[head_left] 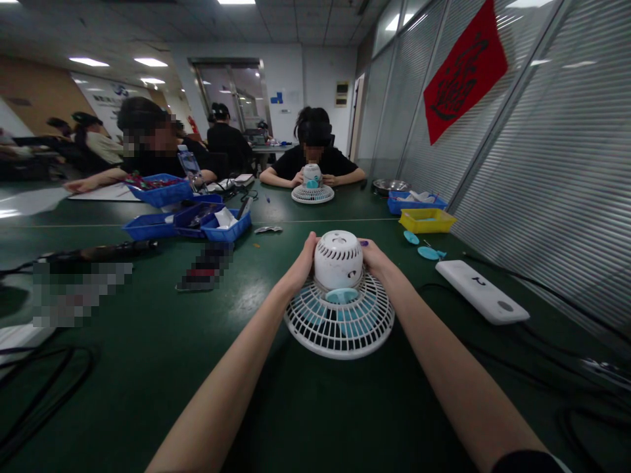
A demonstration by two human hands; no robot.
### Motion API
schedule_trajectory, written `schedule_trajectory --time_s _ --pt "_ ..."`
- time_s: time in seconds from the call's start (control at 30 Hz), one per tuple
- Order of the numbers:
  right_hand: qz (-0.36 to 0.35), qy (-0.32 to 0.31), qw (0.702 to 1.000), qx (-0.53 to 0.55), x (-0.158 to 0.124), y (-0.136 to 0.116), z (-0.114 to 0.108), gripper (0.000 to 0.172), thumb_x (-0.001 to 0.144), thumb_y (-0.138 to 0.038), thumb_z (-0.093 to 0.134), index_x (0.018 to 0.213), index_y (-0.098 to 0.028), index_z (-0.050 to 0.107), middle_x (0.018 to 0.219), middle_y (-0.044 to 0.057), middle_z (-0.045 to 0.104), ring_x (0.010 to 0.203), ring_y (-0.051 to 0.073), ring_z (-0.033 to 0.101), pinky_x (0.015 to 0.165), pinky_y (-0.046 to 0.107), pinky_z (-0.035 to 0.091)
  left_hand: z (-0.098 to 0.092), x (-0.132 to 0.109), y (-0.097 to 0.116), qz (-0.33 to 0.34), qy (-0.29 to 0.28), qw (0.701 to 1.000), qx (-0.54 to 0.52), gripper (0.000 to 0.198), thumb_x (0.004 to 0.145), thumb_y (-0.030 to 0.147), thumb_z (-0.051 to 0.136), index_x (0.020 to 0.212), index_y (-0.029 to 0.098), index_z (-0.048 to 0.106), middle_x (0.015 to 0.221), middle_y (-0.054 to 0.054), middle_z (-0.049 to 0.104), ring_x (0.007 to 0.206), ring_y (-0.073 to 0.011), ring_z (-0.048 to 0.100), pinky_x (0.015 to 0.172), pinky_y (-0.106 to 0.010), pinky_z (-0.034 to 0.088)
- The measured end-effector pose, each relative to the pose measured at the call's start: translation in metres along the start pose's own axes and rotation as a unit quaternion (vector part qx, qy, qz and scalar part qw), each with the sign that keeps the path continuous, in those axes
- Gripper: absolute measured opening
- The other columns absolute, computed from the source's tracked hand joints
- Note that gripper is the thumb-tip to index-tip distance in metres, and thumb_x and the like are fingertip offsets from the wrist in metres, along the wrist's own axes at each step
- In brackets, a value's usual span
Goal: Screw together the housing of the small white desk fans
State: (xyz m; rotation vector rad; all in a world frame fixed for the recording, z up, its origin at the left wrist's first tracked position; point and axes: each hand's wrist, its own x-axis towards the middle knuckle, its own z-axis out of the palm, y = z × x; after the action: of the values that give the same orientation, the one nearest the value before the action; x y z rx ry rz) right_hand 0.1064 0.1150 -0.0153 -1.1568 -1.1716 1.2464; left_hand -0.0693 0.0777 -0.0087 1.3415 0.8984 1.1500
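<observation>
Clasped from either side, the white domed plastic motor housing (338,259) sits between the left hand (302,264) and the right hand (375,257) in the head view, with palms and fingers pressed against its slotted wall. Directly beneath the grip, the housing joins a round white plastic fan grille (340,335) that lies face down on the dark green table (148,368). Pale blue fan blades (342,297) show through the ribs. Right of the grip lies a white rectangular power bank (482,291). Beyond it are two small pale blue plastic pieces (424,250) and a yellow plastic tray (426,221). Left of and beyond the grip stand blue plastic bins (197,220). Straight across from the grip, another person (313,161) holds a similar fan.
</observation>
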Motion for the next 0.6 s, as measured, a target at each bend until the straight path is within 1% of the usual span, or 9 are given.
schedule_trajectory --time_s 0.13,0.27,0.33,0.43,0.6 --pt "0.001 -0.001 1.0 -0.002 0.0 0.001 0.0 0.031 0.054 -0.04 0.086 0.058 -0.017 0.065 0.054 0.001 0.066 0.063 0.018 0.064 0.059 0.028 0.047 0.0 0.0 0.0 -0.001 -0.029 0.999 -0.016 0.069 0.09 0.073 0.032 0.1 0.017 0.071 0.099 -0.006 0.079 0.112 -0.028 0.067 0.103 -0.04 0.046" --pt "-0.002 -0.007 1.0 -0.006 -0.001 -0.003 0.001 0.031 0.053 -0.039 0.086 0.057 -0.017 0.065 0.053 0.0 0.065 0.061 0.016 0.06 0.057 0.026 0.044 0.001 -0.001 0.002 -0.006 -0.045 0.999 -0.024 0.067 0.092 0.07 0.031 0.101 0.018 0.072 0.104 -0.006 0.079 0.121 -0.0272 0.063 0.111 -0.039 0.039" --pt "-0.002 -0.012 1.0 -0.005 -0.001 -0.006 0.001 0.031 0.051 -0.038 0.086 0.057 -0.017 0.065 0.055 0.0 0.066 0.063 0.016 0.06 0.058 0.026 0.044 0.002 -0.002 0.003 -0.009 -0.046 0.999 -0.025 0.068 0.091 0.072 0.032 0.103 0.018 0.072 0.105 -0.006 0.079 0.124 -0.0278 0.062 0.113 -0.04 0.038" --pt "0.001 -0.01 1.0 -0.004 0.0 -0.008 0.001 0.032 0.049 -0.039 0.087 0.055 -0.018 0.063 0.056 0.0 0.065 0.063 0.016 0.06 0.058 0.026 0.044 0.002 -0.002 0.005 -0.011 -0.051 0.998 -0.025 0.071 0.088 0.076 0.033 0.104 0.019 0.073 0.107 -0.007 0.079 0.125 -0.0293 0.062 0.112 -0.041 0.039" --pt "0.009 0.013 1.0 -0.014 -0.002 -0.009 0.002 0.037 0.049 -0.042 0.085 0.051 -0.019 0.057 0.046 -0.004 0.055 0.057 0.014 0.054 0.055 0.025 0.042 0.0 -0.001 0.001 -0.005 -0.038 0.999 -0.028 0.071 0.088 0.075 0.034 0.107 0.017 0.071 0.108 -0.007 0.079 0.121 -0.0283 0.063 0.113 -0.04 0.037"
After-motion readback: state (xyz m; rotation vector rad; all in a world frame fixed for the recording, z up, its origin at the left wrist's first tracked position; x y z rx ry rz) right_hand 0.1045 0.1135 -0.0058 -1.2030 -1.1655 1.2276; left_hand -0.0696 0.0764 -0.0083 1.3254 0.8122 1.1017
